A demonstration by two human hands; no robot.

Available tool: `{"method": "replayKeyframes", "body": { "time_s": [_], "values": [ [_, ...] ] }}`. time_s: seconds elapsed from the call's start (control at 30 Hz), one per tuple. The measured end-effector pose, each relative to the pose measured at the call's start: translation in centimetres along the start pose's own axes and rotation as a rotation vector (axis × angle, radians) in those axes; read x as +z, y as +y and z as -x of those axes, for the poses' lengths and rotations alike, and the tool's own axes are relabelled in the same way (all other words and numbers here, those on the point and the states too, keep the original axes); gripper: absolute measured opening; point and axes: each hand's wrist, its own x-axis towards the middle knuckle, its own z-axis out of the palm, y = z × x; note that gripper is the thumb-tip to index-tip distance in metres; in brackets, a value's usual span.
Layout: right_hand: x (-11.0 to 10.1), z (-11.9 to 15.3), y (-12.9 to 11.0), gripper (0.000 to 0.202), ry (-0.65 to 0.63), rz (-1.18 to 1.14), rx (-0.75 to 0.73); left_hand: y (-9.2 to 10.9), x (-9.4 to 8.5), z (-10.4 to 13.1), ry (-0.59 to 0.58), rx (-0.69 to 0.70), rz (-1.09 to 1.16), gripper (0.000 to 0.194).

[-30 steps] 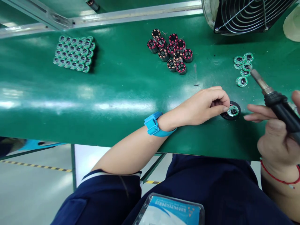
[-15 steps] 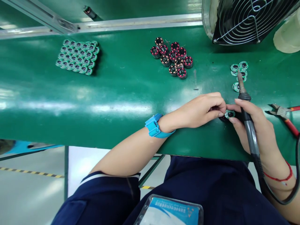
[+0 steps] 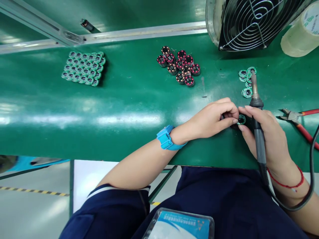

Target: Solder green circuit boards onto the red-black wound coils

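A small round green circuit board (image 3: 241,119) is pinched between my two hands over the green table (image 3: 112,96). My left hand (image 3: 219,116), with a blue strap at its wrist, closes its fingertips on the board's left side; a dark part under it is mostly hidden. On the right side, the thumb and fingertips of my right hand (image 3: 269,132) touch the same board. That hand also holds a soldering iron (image 3: 259,139) upright in view, its tip pointing away, over several loose round boards (image 3: 247,92).
Copper-wound rings (image 3: 179,64) lie at the back middle, and a block of stacked round boards (image 3: 83,68) at the back left. Red-handled cutters (image 3: 294,117) lie on the right. A fan (image 3: 249,23) and a pale roll (image 3: 296,36) stand behind.
The view has shifted slightly. Between my fingertips the round board has turned a little and now faces up more. Both hands keep their hold.
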Motion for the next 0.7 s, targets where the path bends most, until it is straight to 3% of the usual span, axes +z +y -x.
{"method": "replayKeyframes", "body": {
  "time_s": [0.17,0.5,0.7],
  "values": [
    [-0.32,0.28,-0.29,0.063,0.053,0.005,-0.129,0.06,0.33,-0.12,0.036,-0.038,0.018,0.007],
    [-0.46,0.21,-0.34,0.049,0.094,0.027,-0.054,0.64,0.41,0.07,0.106,-0.109,0.055,0.011],
    [-0.25,0.34,-0.69,0.050,0.317,-0.171,0.023,0.81,0.47,-0.05,0.146,-0.139,0.002,0.013]
  ]
}}
